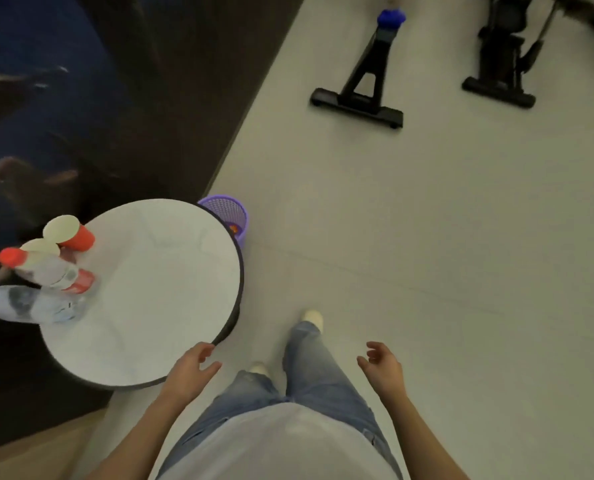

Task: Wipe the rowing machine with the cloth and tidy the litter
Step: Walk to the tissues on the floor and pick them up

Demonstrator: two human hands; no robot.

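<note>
The black rowing machine (361,88) stands far ahead on the pale floor, and a blue cloth (391,18) lies bunched on top of its rail. A round white table (171,292) is at my left. Along its left edge stand two red paper cups (70,232), a clear bottle with a red cap (48,270) and a second clear bottle (29,303). My left hand (191,370) hovers empty over the table's near rim, fingers apart. My right hand (380,363) hangs empty above the floor, fingers loosely curled.
A purple mesh bin (229,211) sits on the floor behind the table, with something orange inside. A second black exercise machine (503,60) stands at the top right. A dark glossy wall (81,98) runs along the left. My legs and feet are below me.
</note>
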